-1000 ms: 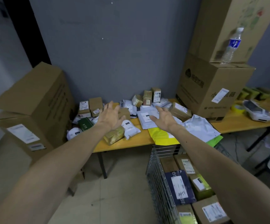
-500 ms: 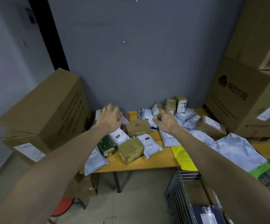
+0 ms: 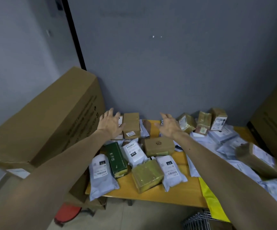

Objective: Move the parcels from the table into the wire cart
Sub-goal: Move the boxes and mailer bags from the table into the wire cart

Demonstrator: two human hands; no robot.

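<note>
Reaching over table (image 3: 181,196) — left hand (image 3: 110,126), right hand (image 3: 169,126) spread above parcels (image 3: 148,175).

Rear wall (image 3: 167,72): grey, matt, a few white marks. Left wall (image 3: 18,47): paler grey. Black vertical strip (image 3: 74,39) at their junction. Floor (image 3: 142,218): pale. Yellow-topped table (image 3: 151,198) against rear wall. Red stool (image 3: 68,211) near its left end. Lighting dim.

I see matt cardboard on the box (image 3: 131,125) beside my left fingers (image 3: 109,113); nearer me than them, smooth plastic mailers (image 3: 101,173), a glossy tape-wrapped parcel (image 3: 147,175), the smooth wood-look counter (image 3: 152,196), a metal wire cart (image 3: 199,219).
</note>
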